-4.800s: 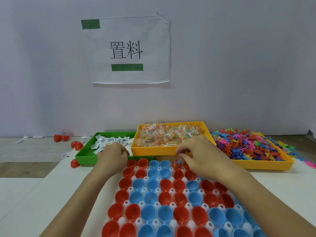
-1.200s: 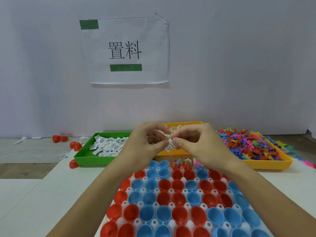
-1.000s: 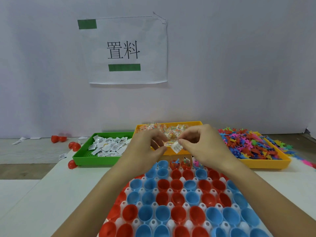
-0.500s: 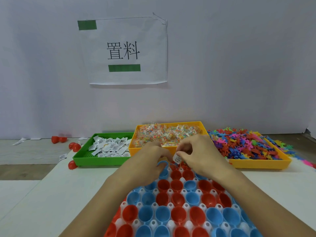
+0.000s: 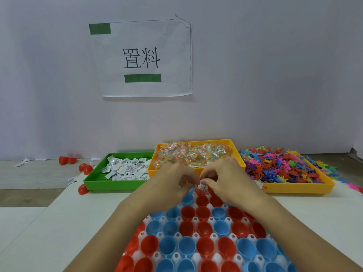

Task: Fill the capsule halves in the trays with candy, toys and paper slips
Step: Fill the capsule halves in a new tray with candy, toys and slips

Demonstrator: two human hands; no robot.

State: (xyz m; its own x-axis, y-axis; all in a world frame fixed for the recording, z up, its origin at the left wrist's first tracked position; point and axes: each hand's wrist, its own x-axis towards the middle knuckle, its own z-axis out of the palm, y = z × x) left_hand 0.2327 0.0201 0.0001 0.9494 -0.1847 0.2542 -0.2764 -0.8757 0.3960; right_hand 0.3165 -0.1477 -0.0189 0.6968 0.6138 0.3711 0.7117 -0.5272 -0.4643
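White counter [image 5: 59, 222] under a labelled wall. Right hand [image 5: 225, 179] pinching a paper slip [image 5: 203, 187] just above the far capsule halves [image 5: 202, 200] — left hand [image 5: 172, 183] curled beside, contents unclear. Probably slip-dropping step; next, release into one cup — aim carefully.

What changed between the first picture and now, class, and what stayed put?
The left hand left the green tray and joined the right hand, which now pinches a paper slip and has lowered it over the far row of capsule halves. All three supply trays stayed in place.
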